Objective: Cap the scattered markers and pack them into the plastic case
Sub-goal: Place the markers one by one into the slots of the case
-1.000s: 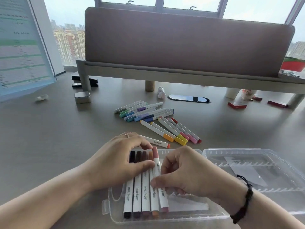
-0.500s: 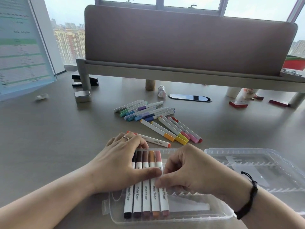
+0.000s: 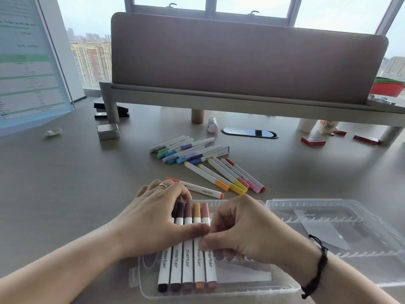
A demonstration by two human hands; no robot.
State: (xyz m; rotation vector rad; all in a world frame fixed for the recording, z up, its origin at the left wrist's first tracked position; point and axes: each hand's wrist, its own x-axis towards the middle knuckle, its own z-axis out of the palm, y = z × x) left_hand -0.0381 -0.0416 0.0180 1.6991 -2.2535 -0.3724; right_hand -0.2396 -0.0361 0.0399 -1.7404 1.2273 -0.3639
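While the left hand (image 3: 153, 218) lies with its thumb pressed across five white-barrelled brown-to-pink markers (image 3: 187, 260), the right hand (image 3: 238, 233) pinches the pink one at the row's right edge, seating it in the clear plastic case (image 3: 241, 288). I judge this the packing step, early on. Next calls for the loose orange-capped white marker (image 3: 203, 190) at twelve o'clock; beyond it lie scattered pastel markers (image 3: 208, 163).

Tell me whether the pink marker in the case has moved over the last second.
Yes. The pink marker was tilted across its neighbours, cap toward the orange marker; it now lies parallel beside it in the case.
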